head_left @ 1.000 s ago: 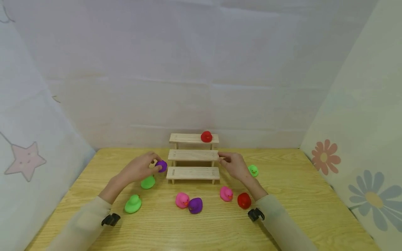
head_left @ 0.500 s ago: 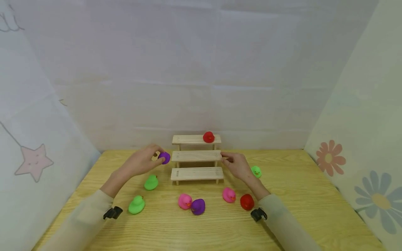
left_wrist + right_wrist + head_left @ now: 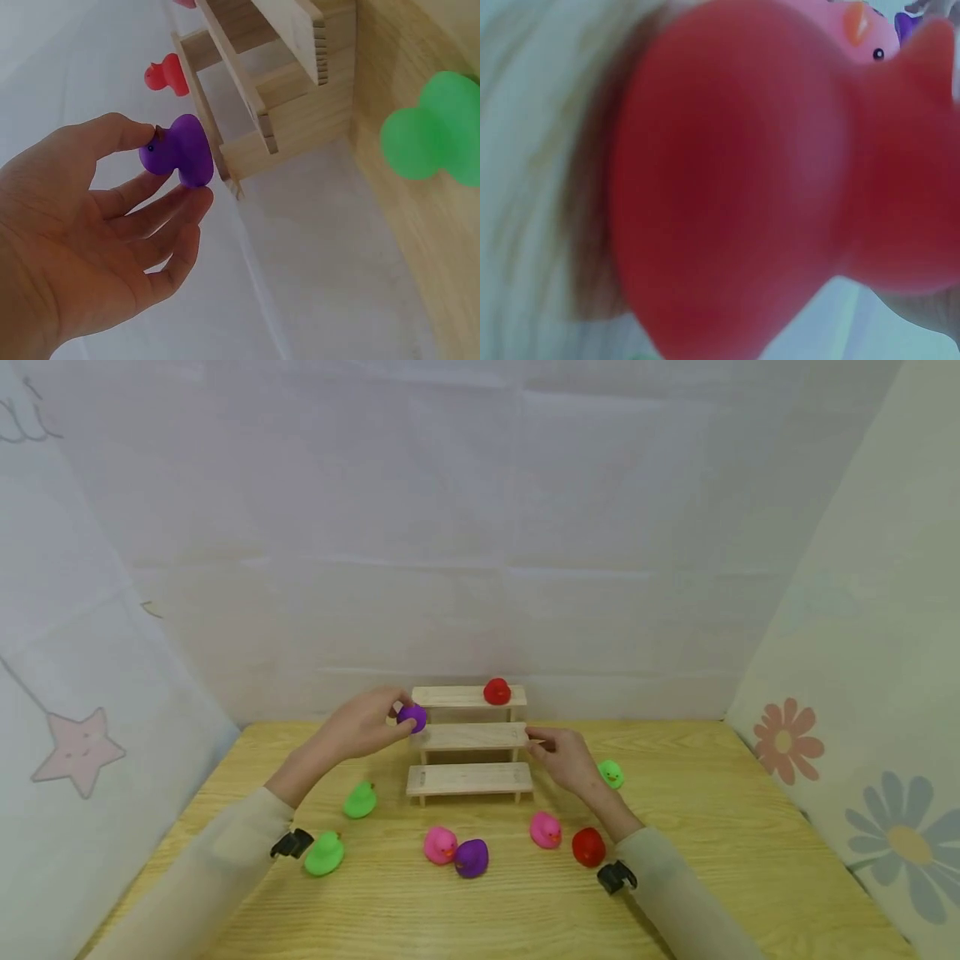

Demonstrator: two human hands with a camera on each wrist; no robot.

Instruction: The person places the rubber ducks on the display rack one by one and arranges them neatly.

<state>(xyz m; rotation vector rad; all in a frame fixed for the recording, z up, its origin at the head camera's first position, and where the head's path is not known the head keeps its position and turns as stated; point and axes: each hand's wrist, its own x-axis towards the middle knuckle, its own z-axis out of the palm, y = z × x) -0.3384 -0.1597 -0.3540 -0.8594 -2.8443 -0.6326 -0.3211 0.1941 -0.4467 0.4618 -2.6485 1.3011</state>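
Observation:
My left hand [image 3: 367, 724] pinches a purple rubber duck [image 3: 180, 152] between thumb and fingers, close to the left end of the top shelf of a wooden three-step stand [image 3: 468, 779]. In the left wrist view the duck's base faces that shelf's end. A red rubber duck [image 3: 497, 692] sits toward the right on the top shelf. My right hand [image 3: 566, 758] grips the right end of the middle shelf with thumb and index finger. Another red duck [image 3: 727, 180] on the table fills most of the right wrist view, hiding that hand's fingertips there.
Two green ducks [image 3: 361, 800] stand on the table [image 3: 525, 918] left of the stand. In front are a pink duck [image 3: 440, 845] beside a purple duck [image 3: 471, 858], and another pink duck [image 3: 546, 830]. A green duck [image 3: 611, 773] is beyond my right wrist. A white cloth wall rises behind.
My left hand has lifted the purple duck up and to the right, from beside the lower shelves to the top shelf's left end. My right hand has stayed at the middle shelf.

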